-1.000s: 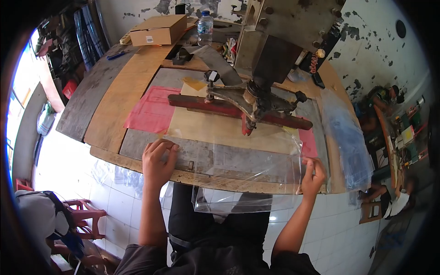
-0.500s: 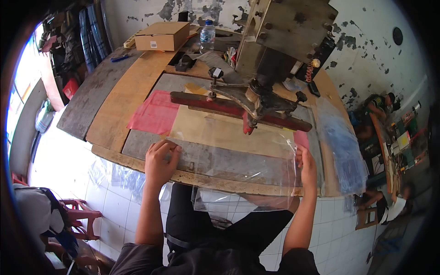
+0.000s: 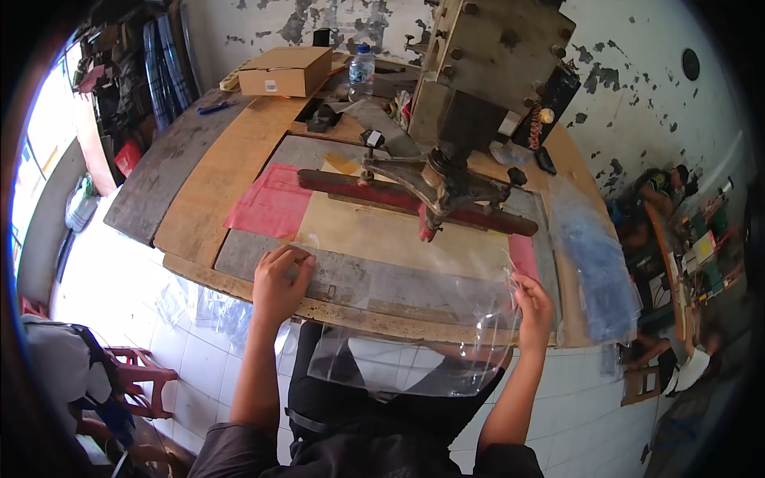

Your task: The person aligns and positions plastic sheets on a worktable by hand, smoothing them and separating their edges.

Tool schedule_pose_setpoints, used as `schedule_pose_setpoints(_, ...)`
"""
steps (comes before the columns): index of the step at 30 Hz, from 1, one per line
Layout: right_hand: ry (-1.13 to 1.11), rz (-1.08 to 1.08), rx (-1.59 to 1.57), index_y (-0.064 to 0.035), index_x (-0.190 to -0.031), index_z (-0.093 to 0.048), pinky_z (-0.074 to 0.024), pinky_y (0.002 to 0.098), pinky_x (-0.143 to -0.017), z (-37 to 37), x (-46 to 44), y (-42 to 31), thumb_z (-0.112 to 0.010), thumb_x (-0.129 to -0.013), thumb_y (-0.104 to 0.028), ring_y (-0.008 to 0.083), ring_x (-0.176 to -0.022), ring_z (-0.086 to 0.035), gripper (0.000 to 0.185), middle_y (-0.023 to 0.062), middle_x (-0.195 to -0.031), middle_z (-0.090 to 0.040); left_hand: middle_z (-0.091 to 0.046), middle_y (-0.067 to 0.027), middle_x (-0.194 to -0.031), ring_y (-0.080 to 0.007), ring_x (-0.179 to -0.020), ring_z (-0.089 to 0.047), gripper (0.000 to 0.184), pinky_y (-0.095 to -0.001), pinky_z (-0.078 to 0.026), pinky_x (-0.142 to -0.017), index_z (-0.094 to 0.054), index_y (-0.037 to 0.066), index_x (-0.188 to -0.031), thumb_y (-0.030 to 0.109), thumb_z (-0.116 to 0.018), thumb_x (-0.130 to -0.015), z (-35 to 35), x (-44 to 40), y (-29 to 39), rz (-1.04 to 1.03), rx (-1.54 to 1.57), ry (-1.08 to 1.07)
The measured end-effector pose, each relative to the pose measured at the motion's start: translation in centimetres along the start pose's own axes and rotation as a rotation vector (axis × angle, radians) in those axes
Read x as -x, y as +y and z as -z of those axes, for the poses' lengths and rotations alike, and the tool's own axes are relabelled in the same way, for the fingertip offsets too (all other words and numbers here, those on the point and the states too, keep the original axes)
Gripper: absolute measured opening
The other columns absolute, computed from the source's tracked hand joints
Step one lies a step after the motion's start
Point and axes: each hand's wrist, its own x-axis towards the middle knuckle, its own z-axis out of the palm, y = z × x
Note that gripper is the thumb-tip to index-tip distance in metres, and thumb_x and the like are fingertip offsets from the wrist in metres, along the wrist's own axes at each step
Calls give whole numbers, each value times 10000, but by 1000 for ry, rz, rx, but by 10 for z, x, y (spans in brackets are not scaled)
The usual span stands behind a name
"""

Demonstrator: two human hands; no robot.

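A clear plastic sheet (image 3: 414, 368) spans the table's front edge and hangs over my lap. My right hand (image 3: 532, 309) pinches its right side. My left hand (image 3: 280, 280) rests closed at the table's front edge, left of the sheet; whether its curled fingers grip anything is hidden. Beyond both hands, a press with a long red-brown bar (image 3: 414, 205) stands over a pale yellow sheet (image 3: 382, 233) on the grey plate (image 3: 335, 275). Pink patches (image 3: 269, 201) lie at either end of the yellow sheet.
A stack of clear bluish plastic (image 3: 594, 275) lies on the right. At the back are a cardboard box (image 3: 285, 72), a water bottle (image 3: 361, 73) and a blue pen (image 3: 213, 108). A red stool (image 3: 143, 370) is at lower left. People sit at far right and lower left.
The sheet's near edge has come lower over my lap and bends more. My right hand has moved slightly down. My left hand stays nearly in place, and the view has shifted a little.
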Motion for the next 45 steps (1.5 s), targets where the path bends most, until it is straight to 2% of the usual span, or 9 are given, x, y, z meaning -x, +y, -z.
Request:
schedule_pose_setpoints(8,144,91,-319,66,-1231,-714,-529,289,-821,24,29,48,-730,-877,-289,185,-1010,-663,502,109,-1187,-691,-637,-192,-1419,-395,-1370,-541,501,-501,-364,-1184,-703,-5,-1246,359,-799,-915,1,-9,27,-235,6,-335)
schedule_pose_setpoints(10,157,154,-337,68,-1223,-714,-534,311,-852,16,25,47,-741,-865,-307,202,-1048,-664,519,119,-1202,-686,-693,-177,-1352,-351,-1314,-613,561,-488,-409,-1161,-696,-26,-1233,424,-807,-917,-5,-10,28,-264,53,-361)
schedule_pose_setpoints(13,131,332,-348,66,-1216,-713,-513,348,-910,4,11,44,-751,-859,-284,219,-1106,-643,501,127,-1206,-676,-769,-88,-1071,-179,-992,-729,242,-332,-554,-937,-658,-24,-1183,154,-716,-1031,-19,-11,31,201,756,-412)
schedule_pose_setpoints(17,13,318,-183,53,-1216,-708,-480,356,-966,-11,8,45,-772,-860,-251,222,-1112,-628,473,133,-1182,-672,-760,-109,-1050,-125,-919,-720,243,-273,-556,-835,-600,-16,-1269,79,-664,-1054,-31,-9,18,327,869,-220)
schedule_pose_setpoints(23,-44,328,-159,57,-1258,-678,-518,347,-953,-20,8,40,-795,-907,-236,236,-1137,-644,471,147,-1266,-637,-767,-87,-979,-115,-862,-710,371,-253,-549,-747,-535,-18,-1396,73,-658,-1059,-31,-5,12,386,947,-166)
schedule_pose_setpoints(36,58,300,-229,64,-1244,-671,-606,376,-861,-20,11,41,-734,-909,-213,268,-1149,-659,439,170,-1282,-629,-759,-116,-1088,-137,-933,-718,520,-279,-559,-778,-441,-1,-1513,20,-641,-1033,-27,-4,17,343,943,-189)
schedule_pose_setpoints(38,78,294,-219,66,-1241,-672,-605,377,-858,-20,10,43,-727,-900,-214,270,-1149,-657,444,174,-1277,-631,-763,-129,-1078,-135,-917,-715,541,-270,-551,-777,-419,1,-1529,0,-631,-1032,-27,-3,16,320,991,-214)
schedule_pose_setpoints(39,85,302,-212,67,-1239,-672,-606,378,-855,-20,10,43,-727,-897,-209,275,-1148,-659,443,177,-1276,-633,-751,-141,-1026,-141,-759,-687,547,-271,-553,-676,-429,-5,-1517,35,-645,-1016,-29,-3,18,329,979,-188)
schedule_pose_setpoints(45,106,310,-211,70,-1231,-672,-609,381,-839,-19,11,44,-720,-890,-197,289,-1143,-662,436,188,-1281,-635,-756,-131,-985,-130,-732,-673,548,-268,-546,-662,-430,-5,-1517,32,-652,-1018,-29,-4,20,339,933,-173)
